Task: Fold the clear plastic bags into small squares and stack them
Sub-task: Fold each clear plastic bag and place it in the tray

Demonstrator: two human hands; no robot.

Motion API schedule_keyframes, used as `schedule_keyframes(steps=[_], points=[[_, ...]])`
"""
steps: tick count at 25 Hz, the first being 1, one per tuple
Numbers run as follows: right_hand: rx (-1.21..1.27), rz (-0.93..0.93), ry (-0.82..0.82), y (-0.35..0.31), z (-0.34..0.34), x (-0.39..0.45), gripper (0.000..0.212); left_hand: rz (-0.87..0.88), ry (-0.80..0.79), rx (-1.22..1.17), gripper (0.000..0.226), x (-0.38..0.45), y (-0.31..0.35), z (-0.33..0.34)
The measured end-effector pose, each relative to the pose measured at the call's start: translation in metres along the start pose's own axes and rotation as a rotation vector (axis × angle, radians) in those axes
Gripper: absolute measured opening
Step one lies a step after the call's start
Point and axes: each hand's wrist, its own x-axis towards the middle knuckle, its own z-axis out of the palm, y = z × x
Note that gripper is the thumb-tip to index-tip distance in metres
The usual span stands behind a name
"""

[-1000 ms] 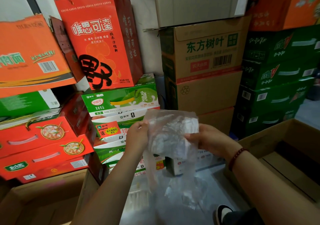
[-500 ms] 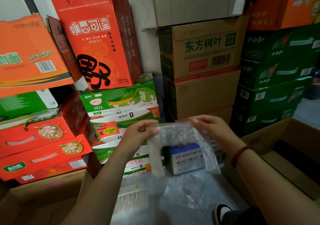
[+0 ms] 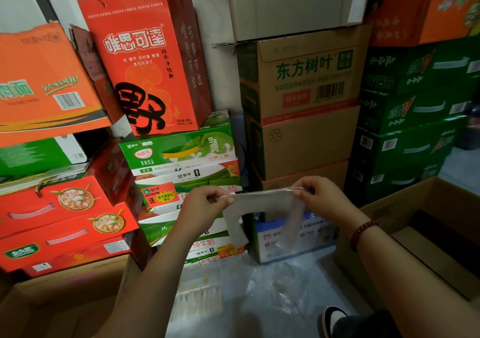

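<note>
A person's 2 hands stretch 1 clear plastic bag (image 3: 262,202) taut in mid-air, in front of stacked drink cartons in a crowded storeroom. The left hand (image 3: 207,202) pinches the bag's top edge at one end between thumb and curled fingers; the right hand (image 3: 319,197) pinches the other end the same way. The bag's 2 handle loops hang down below the straightened strip — the fold looks barely begun, with the bag narrowed into a band but nowhere near a small square.

Below the hands, more clear plastic (image 3: 280,288) lies loose and crumpled on the floor; how many bags are in that heap cannot be counted. No finished stack of folded squares shows anywhere in view, so by this evidence most of the job is left — this bag to finish, then the heap.

Around the worker: 1 tall red gift bag (image 3: 145,59) atop green milk cases, 1 open cardboard box (image 3: 428,207) to the right, 1 bead bracelet (image 3: 362,232) on the right wrist, and 1 shoe (image 3: 333,317) at the bottom edge.
</note>
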Motion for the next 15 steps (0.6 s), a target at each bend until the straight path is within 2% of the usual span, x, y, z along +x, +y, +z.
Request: schedule_keyframes(steps=[3,7,10,15], points=[[-0.011,0.006,0.092,0.001,0.002,0.005,0.014,-0.019,0.025,-0.099,0.01,0.002,0.001,-0.001],[0.27,0.098,0.121,-0.002,0.008,0.006,0.018,-0.141,0.092,-0.418,0.023,0.004,0.01,0.004],[0.325,0.107,0.21,-0.006,0.015,0.005,0.02,-0.142,0.247,-0.362,0.031,0.006,0.01,0.014],[0.156,0.015,0.359,-0.014,0.026,0.0,0.019,0.012,0.431,-0.283,0.024,0.002,0.015,0.025]])
